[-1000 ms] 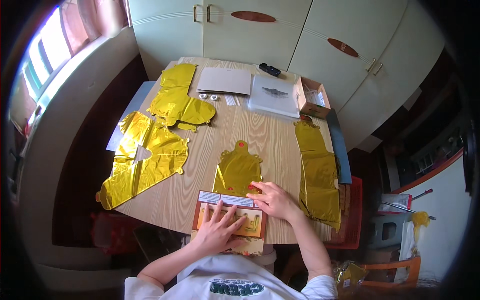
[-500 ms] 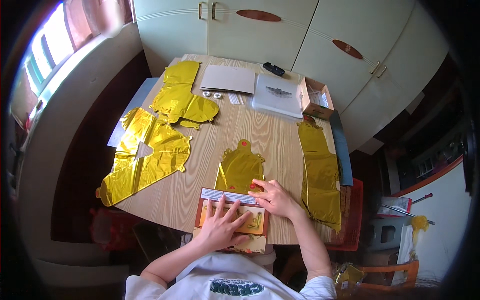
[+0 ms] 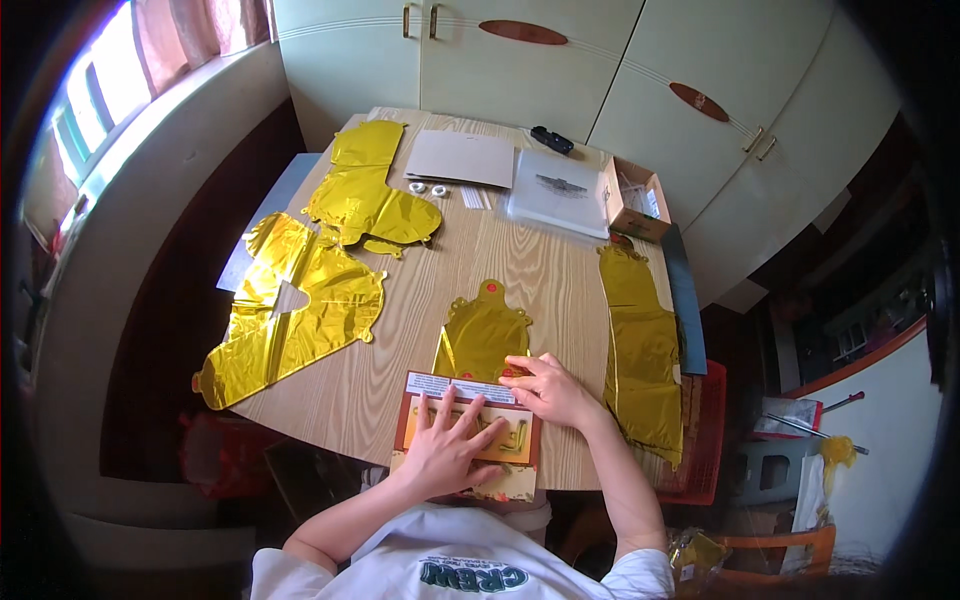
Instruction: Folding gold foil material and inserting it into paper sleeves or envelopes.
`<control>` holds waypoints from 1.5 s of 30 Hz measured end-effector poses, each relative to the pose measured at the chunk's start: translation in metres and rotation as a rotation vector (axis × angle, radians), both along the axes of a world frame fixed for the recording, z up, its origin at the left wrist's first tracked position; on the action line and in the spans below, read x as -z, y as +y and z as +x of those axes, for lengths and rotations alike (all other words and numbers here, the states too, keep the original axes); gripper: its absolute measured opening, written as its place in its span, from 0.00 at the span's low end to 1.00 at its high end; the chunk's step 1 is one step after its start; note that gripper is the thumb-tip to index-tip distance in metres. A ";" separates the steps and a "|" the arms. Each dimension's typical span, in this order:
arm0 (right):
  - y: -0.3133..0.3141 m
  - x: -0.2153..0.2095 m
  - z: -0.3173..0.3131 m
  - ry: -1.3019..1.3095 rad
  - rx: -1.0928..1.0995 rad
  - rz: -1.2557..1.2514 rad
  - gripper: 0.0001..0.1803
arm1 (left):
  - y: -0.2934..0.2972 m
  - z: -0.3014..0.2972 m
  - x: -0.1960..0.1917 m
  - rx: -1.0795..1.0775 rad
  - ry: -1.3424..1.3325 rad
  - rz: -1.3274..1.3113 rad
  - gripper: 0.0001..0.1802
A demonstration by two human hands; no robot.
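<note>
- The card (image 3: 516, 443), orange with a brown border, lies flat at the near edge of the tabletop (image 3: 565, 290), with a white label strip (image 3: 484, 391) along its far side.
- The left hand (image 3: 447, 452) rests on the card, its fingers spread and released, palm down.
- The right hand (image 3: 552, 392) is at the card's far right corner, fingertips by a red dot (image 3: 507, 373) on the foil; whether its fingers pinch anything, I cannot tell.
- That foil (image 3: 486, 335), gold, lies flat just beyond the card, its near end meeting the card's far edge and a tab with another red dot (image 3: 491, 288) at its far end.
- To the right, near the tabletop's edge, lies a long gold sheet (image 3: 640, 345).
- To the left lies a notched gold sheet (image 3: 335, 300), with a boot-shaped one (image 3: 365, 185) just beyond it.
- Farther off are a grey board (image 3: 460, 157), two white rings (image 3: 440, 191) and some white strips (image 3: 475, 198).
- Right of these lie a clear sleeve (image 3: 550, 210) with a dark print and an open box (image 3: 640, 222) holding small pale items; a black object (image 3: 551, 139) is behind the sleeve.
- Pale cabinets (image 3: 520, 80) stand behind the tabletop; a red crate (image 3: 708, 430) is beside its right edge.
</note>
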State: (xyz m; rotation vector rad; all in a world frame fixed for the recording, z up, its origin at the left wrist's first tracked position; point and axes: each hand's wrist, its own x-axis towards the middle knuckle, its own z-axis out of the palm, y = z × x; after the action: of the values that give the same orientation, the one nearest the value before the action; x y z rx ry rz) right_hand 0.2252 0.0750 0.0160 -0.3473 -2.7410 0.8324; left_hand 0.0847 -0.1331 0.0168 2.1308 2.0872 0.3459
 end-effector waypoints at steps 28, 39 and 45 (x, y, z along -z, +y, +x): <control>0.001 0.008 -0.001 0.023 -0.008 0.007 0.14 | 0.000 -0.002 0.002 -0.001 -0.012 0.012 0.37; 0.022 0.013 -0.035 0.098 0.431 -0.519 0.32 | 0.000 -0.001 -0.003 0.001 0.015 -0.001 0.37; 0.037 0.020 -0.051 -0.016 0.509 -0.530 0.42 | 0.001 -0.001 -0.002 0.007 0.028 -0.033 0.38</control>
State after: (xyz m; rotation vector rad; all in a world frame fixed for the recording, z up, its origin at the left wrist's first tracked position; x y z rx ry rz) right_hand 0.1745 0.1115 -0.0040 -1.0935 -2.2278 1.3728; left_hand 0.0835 -0.1316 0.0192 2.1359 2.0852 0.2812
